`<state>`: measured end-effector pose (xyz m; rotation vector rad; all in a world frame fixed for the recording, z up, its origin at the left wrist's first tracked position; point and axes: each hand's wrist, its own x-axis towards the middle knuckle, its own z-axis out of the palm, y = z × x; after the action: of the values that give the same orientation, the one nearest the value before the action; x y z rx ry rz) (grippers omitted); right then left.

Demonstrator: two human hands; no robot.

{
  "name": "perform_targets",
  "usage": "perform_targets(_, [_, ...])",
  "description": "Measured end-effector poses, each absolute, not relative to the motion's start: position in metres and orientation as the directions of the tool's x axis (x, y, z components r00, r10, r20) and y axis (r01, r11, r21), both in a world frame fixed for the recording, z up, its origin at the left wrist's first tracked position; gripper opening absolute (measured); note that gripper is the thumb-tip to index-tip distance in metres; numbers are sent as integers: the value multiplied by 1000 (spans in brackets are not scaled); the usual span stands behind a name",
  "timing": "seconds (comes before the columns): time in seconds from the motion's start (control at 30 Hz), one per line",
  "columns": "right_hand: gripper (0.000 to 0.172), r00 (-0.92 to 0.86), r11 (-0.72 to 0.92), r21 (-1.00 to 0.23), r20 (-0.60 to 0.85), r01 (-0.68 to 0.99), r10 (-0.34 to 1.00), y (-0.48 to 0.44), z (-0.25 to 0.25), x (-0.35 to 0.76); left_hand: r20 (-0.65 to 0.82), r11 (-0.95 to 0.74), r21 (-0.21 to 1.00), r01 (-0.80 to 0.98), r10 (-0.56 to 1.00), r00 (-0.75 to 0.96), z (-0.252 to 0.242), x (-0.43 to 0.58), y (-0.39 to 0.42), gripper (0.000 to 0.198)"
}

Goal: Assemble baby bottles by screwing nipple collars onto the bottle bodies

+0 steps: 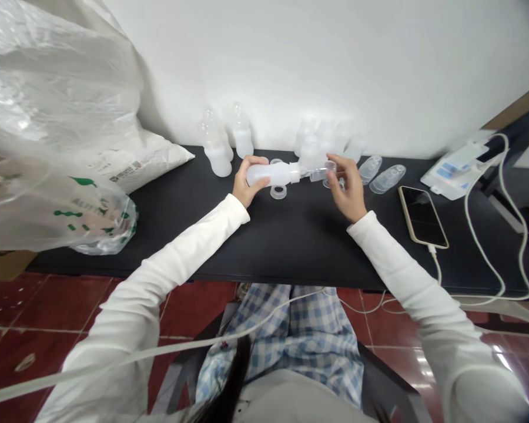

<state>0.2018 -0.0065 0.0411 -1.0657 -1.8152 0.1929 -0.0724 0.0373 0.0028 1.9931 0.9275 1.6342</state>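
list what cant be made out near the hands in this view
Head view:
clear piece in the right hand: far end hidden by fingers
white bottle: end hidden by left hand
translucent bottles by the wall: washed out against it, count unclear
print on the white sack: too small to read

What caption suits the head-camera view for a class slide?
Left hand holds a plastic bottle, right hand a clear plastic piece.
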Motion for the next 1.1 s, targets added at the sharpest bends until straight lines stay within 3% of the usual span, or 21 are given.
perform_targets(0.27, [43,-223,646,-604,626,466,747,-9,29,193,646,-647,724,241,758,94,8,-69,35,59])
perform_targets(0.47, [21,-395,766,-419,676,488,622,-15,30,194,384,-397,917,39,906,180,14,-69,36,58])
perform_targets(0.63, [31,-412,751,-395,655,529,634,-17,29,192,274,-265,962,-66,937,218,21,-63,33,58])
perform_targets(0.8, [44,-415,719,-453,601,527,683,-22,23,186,268,-263,963,-57,921,282,22,-49,16,60])
perform_targets(0.93, [54,-212,572,-620,557,537,803,-24,29,181,449,-480,871,104,864,228,24,-45,6,56])
perform_targets(1.0, [55,-133,493,-736,493,463,860,-23,34,179,586,-627,732,266,779,223,23,-47,5,55])
perform_targets(1.1, [54,-157,275,-918,238,287,959,-18,37,177,688,-770,492,407,630,360,21,-53,9,57])
